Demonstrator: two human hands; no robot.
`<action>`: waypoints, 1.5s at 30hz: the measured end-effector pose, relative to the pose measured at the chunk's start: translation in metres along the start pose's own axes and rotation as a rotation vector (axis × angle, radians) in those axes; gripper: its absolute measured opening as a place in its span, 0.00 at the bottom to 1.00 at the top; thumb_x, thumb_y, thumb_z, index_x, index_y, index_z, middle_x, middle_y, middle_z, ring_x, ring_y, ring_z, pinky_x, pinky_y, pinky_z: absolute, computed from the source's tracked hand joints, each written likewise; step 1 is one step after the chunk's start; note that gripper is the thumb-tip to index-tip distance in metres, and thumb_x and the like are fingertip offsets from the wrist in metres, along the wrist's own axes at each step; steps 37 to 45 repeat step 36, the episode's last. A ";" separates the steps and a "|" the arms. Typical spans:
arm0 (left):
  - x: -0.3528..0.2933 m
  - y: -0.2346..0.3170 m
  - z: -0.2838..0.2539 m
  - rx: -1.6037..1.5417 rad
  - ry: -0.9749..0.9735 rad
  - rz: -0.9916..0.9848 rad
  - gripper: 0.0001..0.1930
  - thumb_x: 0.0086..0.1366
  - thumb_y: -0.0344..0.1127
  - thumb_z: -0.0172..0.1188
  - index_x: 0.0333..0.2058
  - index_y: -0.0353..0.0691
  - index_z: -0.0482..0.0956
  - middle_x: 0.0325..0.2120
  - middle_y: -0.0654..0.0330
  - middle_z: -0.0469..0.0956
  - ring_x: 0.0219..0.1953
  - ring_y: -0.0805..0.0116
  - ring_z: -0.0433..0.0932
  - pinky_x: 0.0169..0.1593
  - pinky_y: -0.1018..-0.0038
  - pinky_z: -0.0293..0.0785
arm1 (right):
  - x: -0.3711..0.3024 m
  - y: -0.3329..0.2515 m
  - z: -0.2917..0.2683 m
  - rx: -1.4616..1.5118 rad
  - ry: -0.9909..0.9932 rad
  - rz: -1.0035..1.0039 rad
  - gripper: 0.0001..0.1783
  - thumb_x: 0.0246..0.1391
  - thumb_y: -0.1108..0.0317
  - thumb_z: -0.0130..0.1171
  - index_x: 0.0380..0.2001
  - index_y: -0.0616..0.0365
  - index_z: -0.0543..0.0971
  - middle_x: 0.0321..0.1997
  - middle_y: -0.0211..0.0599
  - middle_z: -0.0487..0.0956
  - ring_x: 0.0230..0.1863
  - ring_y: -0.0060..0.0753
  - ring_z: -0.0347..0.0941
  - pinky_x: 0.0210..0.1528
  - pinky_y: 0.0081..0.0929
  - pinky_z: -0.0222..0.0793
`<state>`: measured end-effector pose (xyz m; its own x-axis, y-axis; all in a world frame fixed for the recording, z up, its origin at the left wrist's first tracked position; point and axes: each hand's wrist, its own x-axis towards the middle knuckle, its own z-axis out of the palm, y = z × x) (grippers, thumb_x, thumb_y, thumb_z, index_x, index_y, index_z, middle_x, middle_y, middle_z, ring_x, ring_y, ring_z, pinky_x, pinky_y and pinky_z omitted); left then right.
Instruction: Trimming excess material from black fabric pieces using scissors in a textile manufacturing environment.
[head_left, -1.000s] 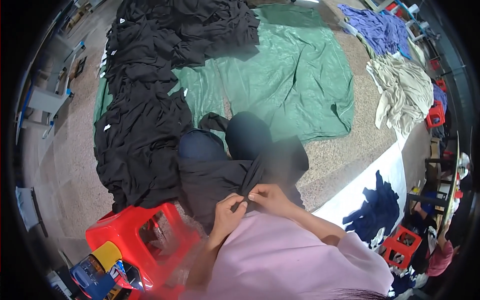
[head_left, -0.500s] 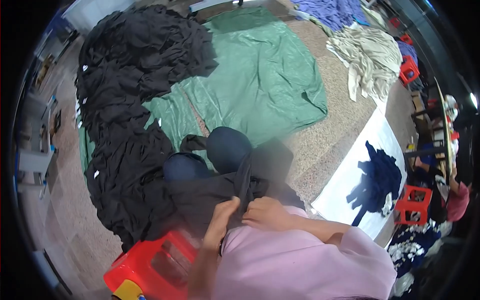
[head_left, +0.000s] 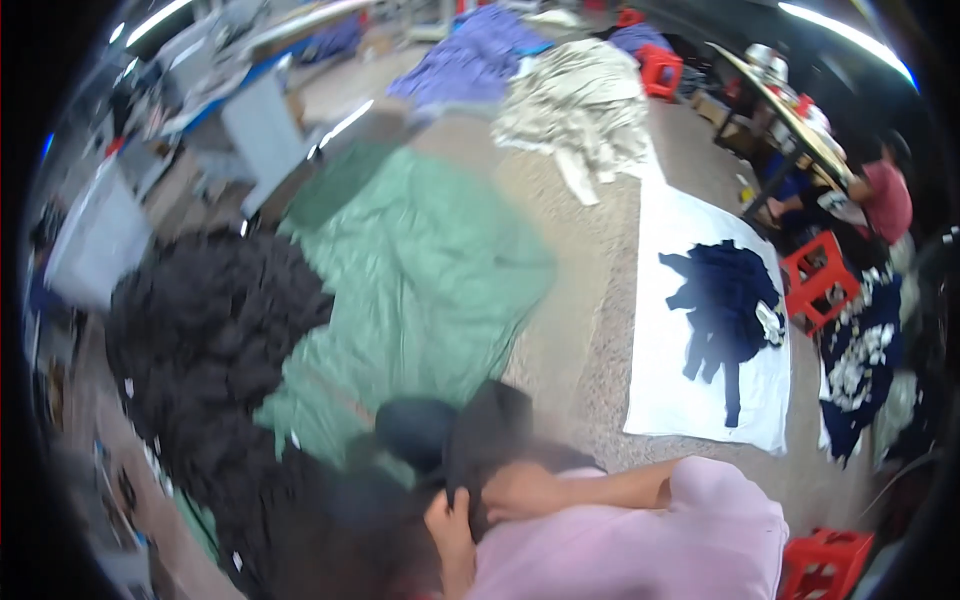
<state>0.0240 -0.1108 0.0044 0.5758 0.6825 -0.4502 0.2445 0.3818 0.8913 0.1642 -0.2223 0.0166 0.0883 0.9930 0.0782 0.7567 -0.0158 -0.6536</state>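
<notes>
I watch both hands close on a black garment [head_left: 490, 425] drawn up close to the chest at the lower middle of the view, its upper fold rising above the knuckles, held so near presumably so it can be handled by feel over the lap. The left hand [head_left: 452, 522] pinches the cloth from below with its fingers curled shut on it; the right hand [head_left: 520, 490] clamps it from the side, the pink-sleeved forearm [head_left: 640, 490] lying level across the body. Motion blur smears the fingertips, so I cannot tell exactly how each finger sits. Just beyond the knees, a green sheet [head_left: 420, 280] is spread over the speckled floor [head_left: 590, 300], seemingly to keep fabric off the ground, and a long heap of black clothing [head_left: 210, 340] lies along its left edge and runs toward the lower left. To the right, a white sheet [head_left: 680, 390] carries a small pile of navy garments [head_left: 725, 300] near its far right edge. Red plastic stools [head_left: 820, 280] stand beside it, and another person in red [head_left: 885, 195] sits at a table at the far right.
</notes>
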 end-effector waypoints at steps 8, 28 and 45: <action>-0.011 0.019 -0.007 0.225 -0.021 0.064 0.16 0.70 0.40 0.58 0.33 0.28 0.76 0.23 0.60 0.74 0.27 0.73 0.67 0.30 0.71 0.66 | 0.023 0.010 0.025 0.279 0.003 -0.134 0.16 0.48 0.57 0.62 0.31 0.58 0.75 0.32 0.45 0.78 0.38 0.55 0.77 0.38 0.50 0.70; -0.011 0.014 -0.041 0.398 -0.357 -0.120 0.19 0.73 0.45 0.53 0.44 0.33 0.81 0.35 0.58 0.82 0.37 0.70 0.76 0.43 0.73 0.72 | 0.015 0.018 0.020 0.484 -0.120 -0.116 0.14 0.62 0.61 0.50 0.34 0.63 0.72 0.38 0.48 0.70 0.39 0.55 0.75 0.40 0.46 0.72; -0.014 -0.028 -0.036 0.096 -0.142 -0.094 0.12 0.69 0.36 0.61 0.37 0.31 0.84 0.29 0.64 0.82 0.32 0.75 0.76 0.38 0.75 0.74 | 0.019 0.034 0.036 0.442 -0.164 -0.214 0.13 0.64 0.62 0.51 0.39 0.63 0.74 0.38 0.46 0.70 0.40 0.51 0.74 0.43 0.44 0.71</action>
